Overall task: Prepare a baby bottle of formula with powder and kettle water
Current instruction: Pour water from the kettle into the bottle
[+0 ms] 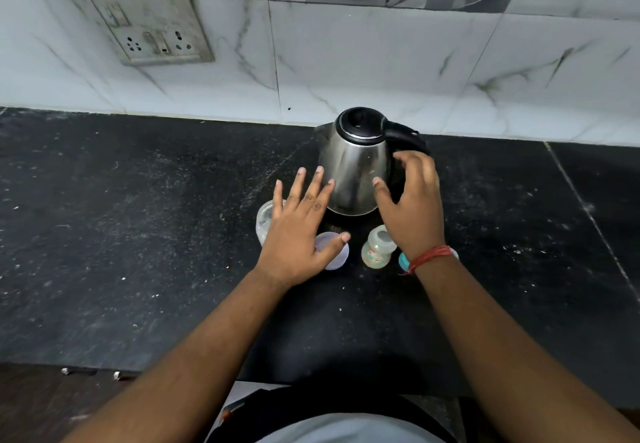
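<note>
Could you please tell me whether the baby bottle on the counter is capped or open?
Open. The baby bottle stands upright before the kettle, its bare mouth showing, no teat or cap on it.

We see a dim, cool, even light, brighter on the tiled wall (pixel 381 62) than on the dark counter (pixel 138 235). Soft sheen streaks the steel kettle (pixel 353 169); we find no harsh glare. Shadows are faint and diffuse beneath the forearms. The wide lens bows the wall and counter edges, and the corners look soft and smeared.
</note>
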Tool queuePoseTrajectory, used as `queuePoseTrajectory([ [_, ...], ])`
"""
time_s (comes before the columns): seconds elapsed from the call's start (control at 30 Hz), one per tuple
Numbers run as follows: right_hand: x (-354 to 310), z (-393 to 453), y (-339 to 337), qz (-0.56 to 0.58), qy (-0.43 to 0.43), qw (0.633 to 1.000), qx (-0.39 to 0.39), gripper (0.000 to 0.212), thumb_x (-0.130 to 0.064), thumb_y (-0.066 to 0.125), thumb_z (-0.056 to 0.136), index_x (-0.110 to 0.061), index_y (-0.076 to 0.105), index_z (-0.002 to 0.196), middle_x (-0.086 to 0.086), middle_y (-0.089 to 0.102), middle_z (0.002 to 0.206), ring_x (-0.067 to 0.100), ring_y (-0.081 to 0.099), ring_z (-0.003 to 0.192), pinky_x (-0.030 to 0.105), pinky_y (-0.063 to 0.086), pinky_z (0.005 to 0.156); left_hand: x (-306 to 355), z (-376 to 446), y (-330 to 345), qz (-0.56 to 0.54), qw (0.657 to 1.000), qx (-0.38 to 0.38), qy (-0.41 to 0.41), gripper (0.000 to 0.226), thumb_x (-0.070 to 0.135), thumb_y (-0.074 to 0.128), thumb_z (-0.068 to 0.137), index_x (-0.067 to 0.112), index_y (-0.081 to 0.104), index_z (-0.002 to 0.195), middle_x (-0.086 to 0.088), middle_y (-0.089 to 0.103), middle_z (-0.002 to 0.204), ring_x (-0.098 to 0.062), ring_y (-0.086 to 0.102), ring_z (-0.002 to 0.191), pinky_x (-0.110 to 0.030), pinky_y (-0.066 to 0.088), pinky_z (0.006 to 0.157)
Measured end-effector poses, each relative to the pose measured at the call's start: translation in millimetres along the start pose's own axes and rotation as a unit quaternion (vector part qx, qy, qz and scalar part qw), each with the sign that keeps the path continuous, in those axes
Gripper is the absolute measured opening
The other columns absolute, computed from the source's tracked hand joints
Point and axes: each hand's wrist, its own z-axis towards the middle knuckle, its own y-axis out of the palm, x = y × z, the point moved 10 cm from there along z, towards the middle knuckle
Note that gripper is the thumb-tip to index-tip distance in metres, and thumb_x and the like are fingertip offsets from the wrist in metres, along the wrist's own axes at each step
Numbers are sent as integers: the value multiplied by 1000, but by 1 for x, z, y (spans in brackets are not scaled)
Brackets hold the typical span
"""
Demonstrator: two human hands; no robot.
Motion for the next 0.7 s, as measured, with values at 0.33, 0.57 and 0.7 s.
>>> queuePoseTrajectory([
  [0.33, 89, 23, -27, 11, 88, 996, -12, 51, -28, 71, 88, -11, 51, 132, 8, 48, 136, 25, 52, 124, 47, 48, 103, 35, 6, 57, -66, 994, -88, -21, 89, 69, 47, 96, 16, 21, 163, -3, 30, 169, -19, 21, 158, -47, 10, 130],
  [0.57, 127, 47, 4, 121, 193, 966, -120, 58, -28, 75, 86, -23, 48, 138, -1, 45, 144, 12, 50, 127, 24, 41, 96, 26, 1, 97, -231, 947, -173, -139, 94, 56, 74, 87, 24, 27, 162, 9, 37, 164, 1, 30, 148, -11, 20, 116],
  [0.7, 133, 60, 30, 165, 202, 941, -215, 41, -23, 76, 85, -26, 58, 122, 0, 66, 121, 13, 63, 112, 28, 51, 96, 24, -2, 114, -254, 932, -213, -148, 91, 52, 79, 82, 26, 36, 158, 12, 47, 157, 4, 40, 141, -7, 26, 113],
])
